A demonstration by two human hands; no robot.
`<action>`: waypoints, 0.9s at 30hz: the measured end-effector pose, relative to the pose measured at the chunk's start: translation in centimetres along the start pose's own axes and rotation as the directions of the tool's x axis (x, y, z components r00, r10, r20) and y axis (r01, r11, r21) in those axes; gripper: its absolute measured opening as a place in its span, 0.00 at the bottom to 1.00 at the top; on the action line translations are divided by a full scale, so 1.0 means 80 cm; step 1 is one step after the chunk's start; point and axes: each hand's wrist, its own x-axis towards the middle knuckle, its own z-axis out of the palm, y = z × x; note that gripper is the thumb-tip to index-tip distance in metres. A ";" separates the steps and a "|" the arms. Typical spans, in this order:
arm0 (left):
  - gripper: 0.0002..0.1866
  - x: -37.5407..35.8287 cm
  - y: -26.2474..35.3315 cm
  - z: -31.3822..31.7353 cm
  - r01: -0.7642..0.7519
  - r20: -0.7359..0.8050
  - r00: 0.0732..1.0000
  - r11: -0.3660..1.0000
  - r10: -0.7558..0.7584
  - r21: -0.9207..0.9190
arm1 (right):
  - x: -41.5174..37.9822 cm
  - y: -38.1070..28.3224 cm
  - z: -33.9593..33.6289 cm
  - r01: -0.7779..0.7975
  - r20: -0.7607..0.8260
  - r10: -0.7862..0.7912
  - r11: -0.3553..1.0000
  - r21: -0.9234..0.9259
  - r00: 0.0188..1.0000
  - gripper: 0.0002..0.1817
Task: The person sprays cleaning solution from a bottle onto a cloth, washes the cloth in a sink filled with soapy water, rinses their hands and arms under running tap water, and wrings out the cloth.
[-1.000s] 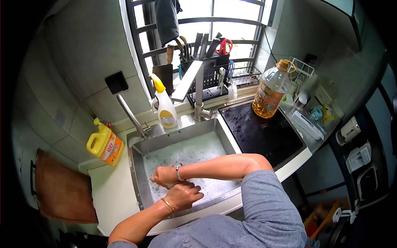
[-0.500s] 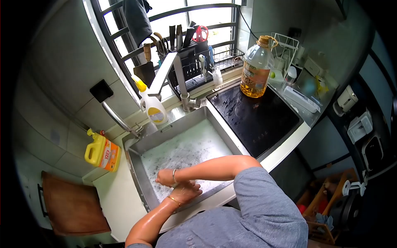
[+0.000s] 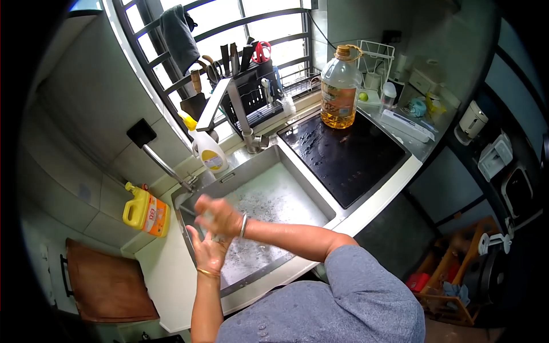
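My right hand [image 3: 220, 217], with a silver bangle at the wrist, is raised over the left side of the sink [image 3: 274, 150] and smeared by motion. Just below it is my left hand [image 3: 210, 251], wearing a gold bracelet, palm turned up and thumb stretched out. Its other fingertips are partly covered by the right hand. A small pale patch shows between the hands; whether it is foam or an object I cannot make out. Cloudy, sudsy water [image 3: 280, 197] fills the sink beneath them, and its bottom is hidden.
A faucet [image 3: 246, 123] and a white spray bottle [image 3: 210, 151] stand behind the sink. On the left are a yellow detergent jug [image 3: 147, 211] and a wooden cutting board [image 3: 108, 280]. A large oil bottle [image 3: 339, 91] rests on the black cooktop [image 3: 354, 160] at right.
Both hands have risen from the sudsy water and moved toward the sink's left side. My left palm has turned up, with its thumb spread. The view has shifted slightly.
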 end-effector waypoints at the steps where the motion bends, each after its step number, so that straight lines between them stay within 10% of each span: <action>1: 0.45 0.029 0.009 -0.042 -0.140 0.224 0.968 0.984 0.112 0.112 | -0.014 -0.022 0.014 0.093 0.116 -0.082 0.991 -0.094 0.990 0.12; 4: 0.27 0.012 0.014 -0.032 -0.094 0.203 0.973 0.992 0.110 -0.085 | -0.022 -0.078 0.016 0.291 0.360 -0.195 0.928 -0.234 0.912 0.11; 6: 0.22 0.011 0.027 -0.035 -0.281 0.176 0.941 0.957 0.289 -0.066 | -0.007 -0.079 0.006 0.266 0.179 -0.285 0.956 0.125 0.942 0.10; 10: 0.17 -0.003 0.040 -0.009 -0.348 0.189 0.908 0.924 0.374 -0.157 | 0.017 -0.057 -0.010 -0.219 0.072 0.235 0.691 0.689 0.969 0.09; 16: 0.16 -0.017 0.027 0.019 -0.593 0.186 0.789 0.805 0.585 -0.017 | -0.005 -0.046 -0.008 -0.274 0.132 0.421 0.297 0.915 0.897 0.12; 21: 0.19 -0.046 0.018 0.075 -0.808 0.247 0.583 0.524 0.774 0.268 | -0.014 -0.043 -0.010 -0.293 0.256 0.552 -0.022 0.956 0.794 0.16; 27: 0.16 -0.056 0.030 0.090 -0.860 0.665 0.363 -0.040 0.653 0.509 | -0.009 -0.023 -0.008 -0.436 0.504 0.544 -0.260 0.862 0.671 0.15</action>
